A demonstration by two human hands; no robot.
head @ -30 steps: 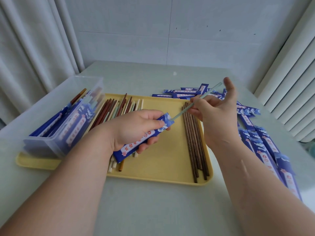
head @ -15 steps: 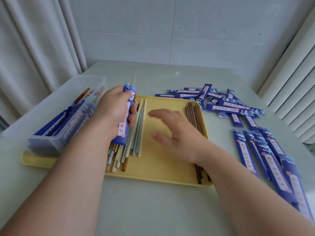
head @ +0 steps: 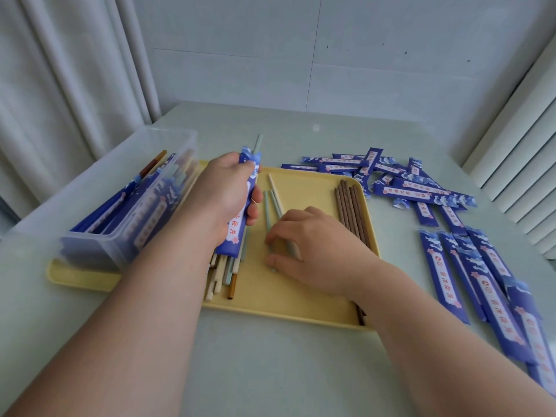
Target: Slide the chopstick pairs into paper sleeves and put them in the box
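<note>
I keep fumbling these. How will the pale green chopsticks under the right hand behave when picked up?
Probably stiff: the pale green chopsticks lie dead straight. Likely light and slippery: thin, smooth, flat on the yellow tray, so the right hand may skid them sideways first.

1 yellow tray [head: 301, 299], 1 clear plastic box [head: 126, 164]. 1 paper sleeve [head: 240, 230] in left grip [head: 225, 194], 1 green chopstick [head: 257, 142] poking out. 3 loose pale chopsticks [head: 273, 200] mid-tray. Brown chopsticks [head: 349, 203]: five or six, packed tight. Empty sleeves [head: 421, 191] on worktop [head: 270, 371]: about twenty, overlapping. Boxed sleeves [head: 144, 206]: uncountable.
</note>
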